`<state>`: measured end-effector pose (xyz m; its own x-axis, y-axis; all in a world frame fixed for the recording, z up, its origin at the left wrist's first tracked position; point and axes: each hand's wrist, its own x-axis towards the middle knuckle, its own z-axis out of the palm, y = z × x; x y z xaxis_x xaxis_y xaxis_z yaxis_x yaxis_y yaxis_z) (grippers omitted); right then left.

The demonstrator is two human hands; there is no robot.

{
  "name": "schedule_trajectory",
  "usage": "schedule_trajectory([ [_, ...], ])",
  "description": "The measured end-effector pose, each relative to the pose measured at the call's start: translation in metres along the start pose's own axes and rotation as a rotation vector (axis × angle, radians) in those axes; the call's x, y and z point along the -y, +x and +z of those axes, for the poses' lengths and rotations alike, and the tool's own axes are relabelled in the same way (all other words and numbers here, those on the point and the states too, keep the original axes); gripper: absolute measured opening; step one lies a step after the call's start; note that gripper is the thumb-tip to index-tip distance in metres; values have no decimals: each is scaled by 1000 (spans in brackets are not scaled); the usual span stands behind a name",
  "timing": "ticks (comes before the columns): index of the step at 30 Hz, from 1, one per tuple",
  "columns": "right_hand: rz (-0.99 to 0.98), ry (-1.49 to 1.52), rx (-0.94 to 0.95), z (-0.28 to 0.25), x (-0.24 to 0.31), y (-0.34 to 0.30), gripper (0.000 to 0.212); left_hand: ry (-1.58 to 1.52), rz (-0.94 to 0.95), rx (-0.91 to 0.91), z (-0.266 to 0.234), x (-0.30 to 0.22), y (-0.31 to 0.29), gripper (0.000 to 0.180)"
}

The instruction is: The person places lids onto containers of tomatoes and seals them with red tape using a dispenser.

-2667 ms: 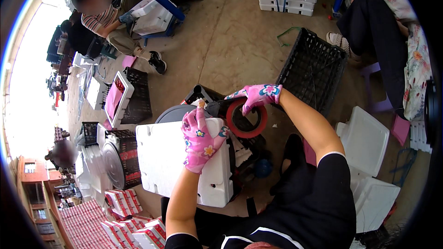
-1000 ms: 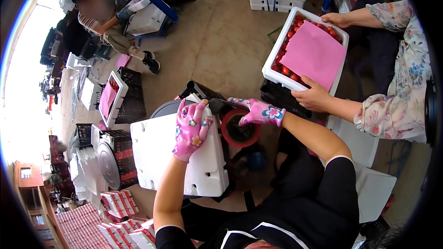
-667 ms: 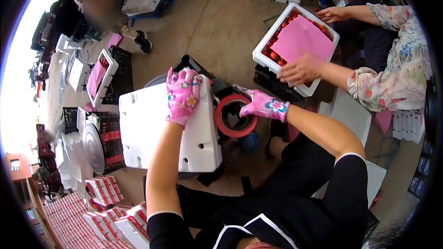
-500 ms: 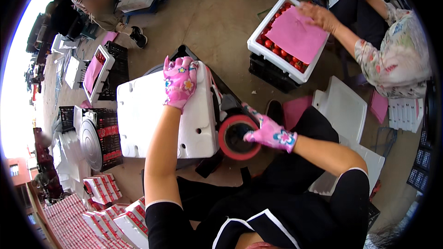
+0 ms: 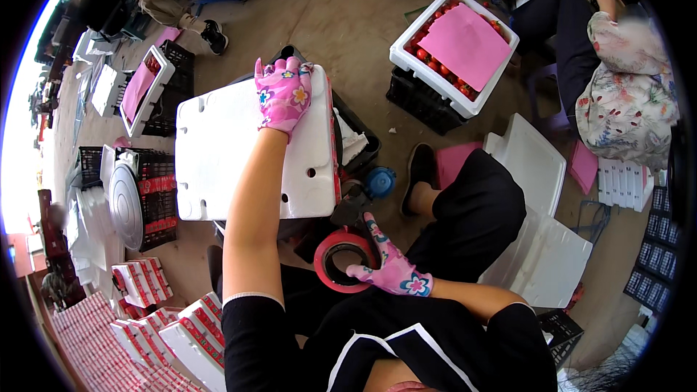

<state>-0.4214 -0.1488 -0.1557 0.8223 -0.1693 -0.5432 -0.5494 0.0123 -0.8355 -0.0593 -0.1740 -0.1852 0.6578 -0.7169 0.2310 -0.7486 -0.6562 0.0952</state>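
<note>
A closed white foam box (image 5: 218, 152) lies in front of me, red tape along its right side. My left hand (image 5: 284, 98), in a pink flowered glove, rests on its top near the far edge, fingers apart. Low in front of my body, my right hand (image 5: 392, 265), gloved alike, is closed on a tape dispenser (image 5: 354, 207) with a large red tape roll (image 5: 324, 270). The dispenser sits just off the box's near right corner; part of its handle is hidden by my hand.
At the far right a foam box of red tomatoes (image 5: 406, 51) with a pink sheet (image 5: 468, 47) stands on a black crate (image 5: 425, 101); a co-worker (image 5: 624, 94) sits beside it. White foam lids (image 5: 534, 167) lie to my right. Flattened red-and-white cartons (image 5: 141, 281) are stacked lower left.
My right hand has brought the tape dispenser toward my body and left, below the box's near corner. My left hand stays on the box. The co-worker's hand has left the pink sheet.
</note>
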Motion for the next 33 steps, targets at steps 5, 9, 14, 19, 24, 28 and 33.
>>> schedule_trajectory([
  [5, -157, 281, -260, 24, -12, 27, 100, 15, -104, -13, -12, 11, 4, 39],
  [9, -279, 192, -369, -34, -7, 93, 95, 123, -12, -38, -16, 34, -34, 64],
  [14, -158, 72, -151, -147, 71, 214, 68, -9, 251, 71, -57, -6, -94, 75],
  [19, -322, -225, -80, -165, 95, 247, 63, 37, 51, -7, -36, -4, -76, 69],
  [24, -175, -26, -58, -130, 48, 178, 86, 75, 32, 32, -28, -8, -78, 71],
  [28, -172, 26, -41, -74, 16, 94, 97, 140, -68, 16, -19, -4, -63, 68],
  [33, -207, 141, -72, -2, 13, 65, 95, 101, -107, 16, -23, -8, -56, 62],
])
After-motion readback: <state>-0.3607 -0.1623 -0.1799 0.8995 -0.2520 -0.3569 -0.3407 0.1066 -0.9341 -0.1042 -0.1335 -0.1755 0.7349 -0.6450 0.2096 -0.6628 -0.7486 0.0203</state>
